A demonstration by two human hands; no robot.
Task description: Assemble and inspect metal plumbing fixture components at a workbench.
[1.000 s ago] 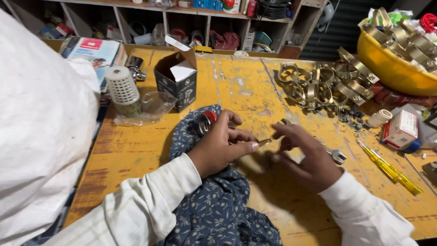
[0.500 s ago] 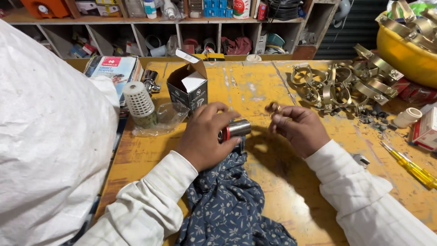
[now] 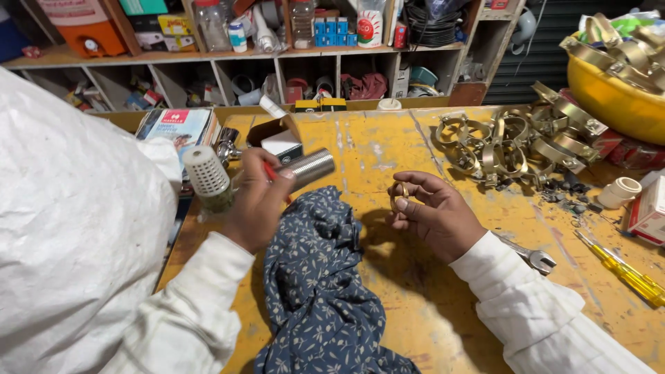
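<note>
left hand [image 3: 258, 201] grips a threaded metal tube [image 3: 309, 168] above the yellow bench [image 3: 388, 145]. right hand [image 3: 433, 211] pinches a small brass ring [image 3: 400, 194]. i see a blue floral cloth [image 3: 318, 277] between them, a white sack [image 3: 69, 228] crowding the left, a clamp pile [image 3: 512, 142] far right, a wrench [image 3: 537, 259] by the sleeve.

I count two hands — left hand [image 3: 258, 201], right hand [image 3: 433, 215] — one tube [image 3: 309, 168], one ring [image 3: 400, 196], one cloth [image 3: 322, 277], one screwdriver [image 3: 623, 270], one wrench [image 3: 535, 259], one bowl [image 3: 613, 86].
</note>
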